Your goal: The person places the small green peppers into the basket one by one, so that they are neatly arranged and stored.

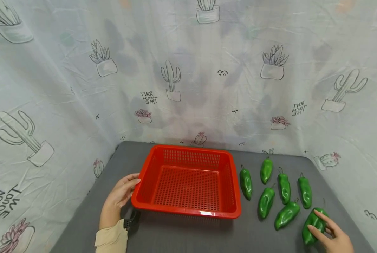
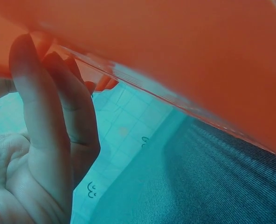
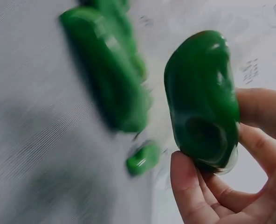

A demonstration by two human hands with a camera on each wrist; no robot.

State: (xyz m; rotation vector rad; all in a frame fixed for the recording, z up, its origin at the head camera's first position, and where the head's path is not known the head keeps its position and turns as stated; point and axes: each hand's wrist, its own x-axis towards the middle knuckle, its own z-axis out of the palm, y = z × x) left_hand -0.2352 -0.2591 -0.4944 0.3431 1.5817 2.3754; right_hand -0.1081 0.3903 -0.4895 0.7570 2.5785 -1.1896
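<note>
A red plastic basket with a slotted floor and perforated walls stands on the table. At its left side my left hand grips the rim, thumb on top and fingers bent beneath, as the left wrist view shows up close. Far to the right, my right hand pinches a glossy green pepper between thumb and fingers. In the right wrist view this pepper appears lifted off the table, blunt end up. Several more green peppers, among them the nearest one, lie between the basket and my right hand.
The grey tabletop runs back to a pale curtain printed with cactus drawings, which also closes in both sides. One slim pepper lies close beside the basket's right wall.
</note>
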